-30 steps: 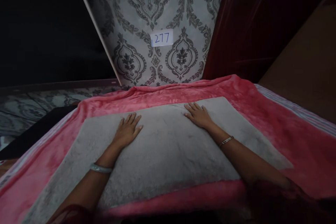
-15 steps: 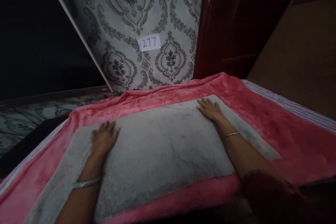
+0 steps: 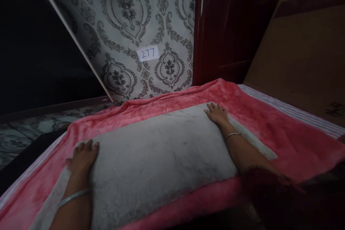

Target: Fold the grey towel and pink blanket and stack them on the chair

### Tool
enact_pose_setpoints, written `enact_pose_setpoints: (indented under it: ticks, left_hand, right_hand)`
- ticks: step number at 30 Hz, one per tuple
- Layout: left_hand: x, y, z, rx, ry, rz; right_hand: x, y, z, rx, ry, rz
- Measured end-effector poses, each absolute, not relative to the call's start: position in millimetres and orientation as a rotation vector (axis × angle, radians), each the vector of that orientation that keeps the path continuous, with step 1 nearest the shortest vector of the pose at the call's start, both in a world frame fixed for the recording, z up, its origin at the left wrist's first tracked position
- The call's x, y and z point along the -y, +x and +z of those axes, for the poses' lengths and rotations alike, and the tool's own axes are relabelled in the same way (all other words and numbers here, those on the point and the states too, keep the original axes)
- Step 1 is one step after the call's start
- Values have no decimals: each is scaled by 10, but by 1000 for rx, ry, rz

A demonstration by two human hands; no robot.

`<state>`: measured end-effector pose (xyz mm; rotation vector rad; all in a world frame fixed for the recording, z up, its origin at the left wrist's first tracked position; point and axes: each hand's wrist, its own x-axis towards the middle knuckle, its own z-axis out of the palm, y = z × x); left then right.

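Observation:
A grey, plush-looking rectangular cloth or mat (image 3: 156, 154) lies spread flat on a pink-red blanket (image 3: 269, 122). Near its far left corner my left hand (image 3: 83, 156) rests palm down, fingers apart. Over at the far right corner, my right hand (image 3: 217, 114) presses flat with its fingers spread. A bangle (image 3: 73, 197) circles the left wrist, and a thin bracelet (image 3: 233, 134) the right. Faint creases run across the middle and right part of the grey piece. The forearms cover parts of its left and right sides.
Patterned wallpaper (image 3: 124, 39) with a paper label marked 277 (image 3: 148, 53) rises behind the blanket. A dark screen (image 3: 45, 50) stands at left. On the right are a dark red glossy panel (image 3: 223, 25) and a large cardboard box (image 3: 302, 50). Striped fabric (image 3: 291, 106) shows along the blanket's right edge.
My left hand has slid left and nearer along the grey cloth, to its far left corner. My right hand has shifted slightly outward to the far right corner. The view has turned a little.

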<state>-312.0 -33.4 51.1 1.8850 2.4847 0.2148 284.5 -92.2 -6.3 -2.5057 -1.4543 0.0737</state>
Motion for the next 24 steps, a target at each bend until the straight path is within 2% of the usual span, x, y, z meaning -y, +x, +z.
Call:
enact_pose_setpoints:
  ticks: [6, 10, 15, 18, 24]
  left_hand:
    - [569, -3595, 632, -2478, 1876, 148]
    - [847, -3817, 656, -2477, 1840, 230]
    - [1318, -3917, 693, -2363, 1596, 435]
    - [1577, -3965, 719, -2129, 1374, 603]
    - [1802, -4190, 641, -1740, 1084, 822]
  right_hand:
    - [1124, 2881, 44, 1558, -2494, 108]
    - [1271, 2461, 135, 1722, -2457, 30]
    - [1399, 1241, 215, 2325, -1829, 124]
    - [1572, 552, 99, 2537, -1426, 115]
    - [1818, 71, -284, 2663, -1262, 119]
